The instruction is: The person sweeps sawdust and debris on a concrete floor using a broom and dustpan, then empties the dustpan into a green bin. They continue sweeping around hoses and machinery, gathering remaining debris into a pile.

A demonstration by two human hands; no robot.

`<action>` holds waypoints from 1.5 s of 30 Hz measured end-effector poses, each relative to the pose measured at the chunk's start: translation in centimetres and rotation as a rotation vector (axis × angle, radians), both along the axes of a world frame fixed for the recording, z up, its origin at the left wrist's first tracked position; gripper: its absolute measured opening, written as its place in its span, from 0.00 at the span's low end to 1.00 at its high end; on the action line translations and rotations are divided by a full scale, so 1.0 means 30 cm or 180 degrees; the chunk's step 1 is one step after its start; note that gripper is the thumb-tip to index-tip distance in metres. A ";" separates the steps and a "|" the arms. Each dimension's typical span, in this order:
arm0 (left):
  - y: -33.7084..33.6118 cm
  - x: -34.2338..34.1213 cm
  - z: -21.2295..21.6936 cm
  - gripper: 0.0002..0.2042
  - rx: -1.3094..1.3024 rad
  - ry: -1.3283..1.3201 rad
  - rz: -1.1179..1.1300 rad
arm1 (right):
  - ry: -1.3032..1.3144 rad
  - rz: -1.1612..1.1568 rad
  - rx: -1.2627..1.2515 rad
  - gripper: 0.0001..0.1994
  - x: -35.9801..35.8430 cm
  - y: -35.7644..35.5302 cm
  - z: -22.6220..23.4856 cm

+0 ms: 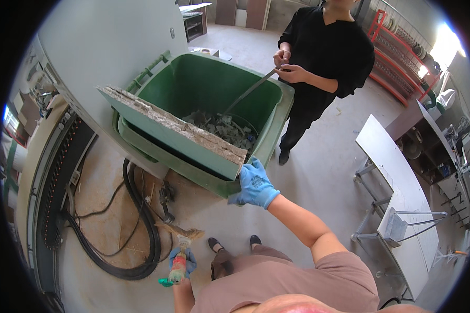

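Head view, single frame.

1. Panel (172, 128): long flat board, pale green face, raw crumbly chipboard edge turned up. Long axis runs from upper left to lower right across the near rim of the bin; the left end juts past the bin's left wall, the right end sits at the near right corner. The face tilts toward the bin's inside.

2. Right hand (255, 185): blue glove, fingers clasped on the panel's lower right end, arm stretched forward from the lower edge.

3. Left hand (180, 263): blue glove, clenched round the handle of a small hand broom (178, 250). The broom stands roughly upright in the picture, bristles uppermost and splayed to both sides, held low and well apart from the bin.

4. Bin (277, 112): large green wheeled container, lid hanging open at the back against a grey machine housing (109, 47). Inside: a heap of grey offcuts (227, 130) on the bottom; most of the volume above is free.

5. Another person (324, 52): black clothing, standing at the bin's far right corner, both hands on a long thin metal strip (248, 91) slanting down into the bin.

6. Floor (318, 156): concrete, open to the right of the bin. Left of it, thick black cables (141, 208) loop over sawdust.

7. Desk (397, 188): grey metal, on a tube frame, well to the right.
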State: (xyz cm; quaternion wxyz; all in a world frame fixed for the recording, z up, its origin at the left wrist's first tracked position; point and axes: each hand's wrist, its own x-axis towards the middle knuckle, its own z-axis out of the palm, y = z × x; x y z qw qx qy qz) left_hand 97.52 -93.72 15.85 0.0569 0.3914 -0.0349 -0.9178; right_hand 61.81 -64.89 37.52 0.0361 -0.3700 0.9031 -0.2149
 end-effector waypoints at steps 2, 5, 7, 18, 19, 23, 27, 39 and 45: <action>-0.030 -0.041 0.029 0.15 0.0101 -0.0145 -0.0160 | 0.0134 0.0191 0.0087 0.65 0.003 0.013 0.014; -0.049 -0.095 0.119 0.15 0.0303 -0.0247 -0.0401 | 0.0041 0.0480 0.0357 0.74 0.003 0.038 0.031; -0.038 -0.139 0.193 0.12 0.0147 -0.0298 -0.0511 | 0.0179 0.0689 0.0403 0.74 0.000 0.059 0.037; 0.035 -0.365 0.230 0.11 -0.0435 -0.0222 -0.0050 | 0.0435 0.0855 0.0526 0.68 -0.004 0.056 0.015; 0.039 -0.374 0.222 0.11 -0.0347 -0.0046 -0.0050 | 0.0421 0.0862 0.0559 0.68 -0.004 0.054 0.016; 0.066 -0.388 0.196 0.16 -0.0589 -0.0081 -0.0006 | 0.0332 0.0933 0.0522 0.66 -0.010 0.048 0.018; 0.084 -0.406 0.153 0.18 -0.0666 0.0377 -0.0183 | 0.0595 0.0955 0.0394 0.65 -0.020 0.052 -0.006; 0.142 -0.631 0.145 0.10 -0.0378 0.0230 0.0073 | 0.0591 0.1212 0.0253 0.64 -0.220 0.005 -0.041; 0.107 -0.770 0.287 0.13 -0.0312 0.0425 0.0103 | 0.0634 0.1471 -0.0017 0.61 -0.305 -0.146 -0.028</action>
